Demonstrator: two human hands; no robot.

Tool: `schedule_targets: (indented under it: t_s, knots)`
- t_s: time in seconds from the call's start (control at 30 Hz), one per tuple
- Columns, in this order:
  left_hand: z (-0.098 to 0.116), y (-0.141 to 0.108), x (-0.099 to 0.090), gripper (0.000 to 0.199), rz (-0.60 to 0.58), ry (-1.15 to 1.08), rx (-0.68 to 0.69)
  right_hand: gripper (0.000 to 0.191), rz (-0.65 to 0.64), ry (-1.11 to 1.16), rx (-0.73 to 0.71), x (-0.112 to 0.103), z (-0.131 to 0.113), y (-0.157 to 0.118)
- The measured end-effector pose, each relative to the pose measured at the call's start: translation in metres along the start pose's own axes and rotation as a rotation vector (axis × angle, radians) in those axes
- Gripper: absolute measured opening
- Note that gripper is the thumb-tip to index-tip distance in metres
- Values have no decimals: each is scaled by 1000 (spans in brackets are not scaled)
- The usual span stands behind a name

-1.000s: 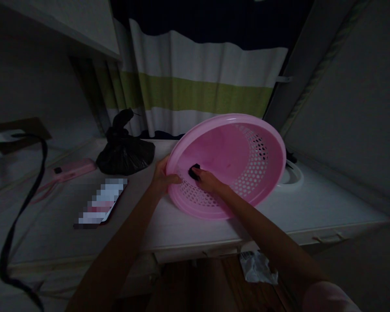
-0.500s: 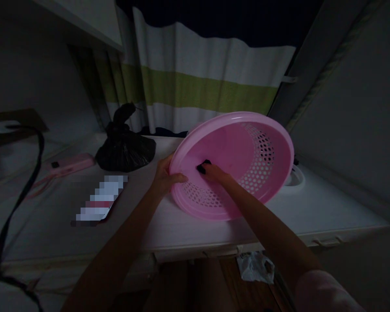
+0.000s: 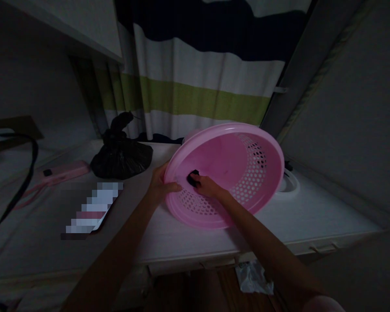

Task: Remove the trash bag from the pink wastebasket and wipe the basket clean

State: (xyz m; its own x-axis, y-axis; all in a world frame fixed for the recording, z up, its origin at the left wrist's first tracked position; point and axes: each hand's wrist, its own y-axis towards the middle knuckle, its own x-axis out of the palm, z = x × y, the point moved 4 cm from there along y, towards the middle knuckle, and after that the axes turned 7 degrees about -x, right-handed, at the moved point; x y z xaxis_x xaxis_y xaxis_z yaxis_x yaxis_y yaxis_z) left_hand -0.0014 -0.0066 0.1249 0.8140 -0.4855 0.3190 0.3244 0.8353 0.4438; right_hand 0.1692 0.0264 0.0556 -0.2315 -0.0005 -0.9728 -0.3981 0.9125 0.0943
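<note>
A pink plastic basket with rows of holes in its wall lies tilted on the white desk, its mouth turned toward me. My left hand grips the rim at its left side, thumb over the inner edge and the other fingers behind. Inside the basket, my right hand is closed around a small black cloth. The cloth is against or close to the inner left wall; contact is hard to make out in the dim light.
On the desk to the left are a black tied plastic bag, a pink power bank with a strap, and a phone with a blurred screen. A white round item sits behind the basket. A clear plastic bag lies below.
My right hand has shifted the black cloth slightly along the basket's inner left side. My left hand keeps its hold on the rim. The whole view has tilted up a little.
</note>
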Motion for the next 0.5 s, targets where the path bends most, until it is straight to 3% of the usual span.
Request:
schedule_targets:
  t_s: [0.3,0.5]
  knots:
    - [0,-2,2,40,48,1,-38,50,143,415,-201,2,-10,-13]
    - [4,0,4,39,31,-41,-29,46,170,329,-105,6,-6,2]
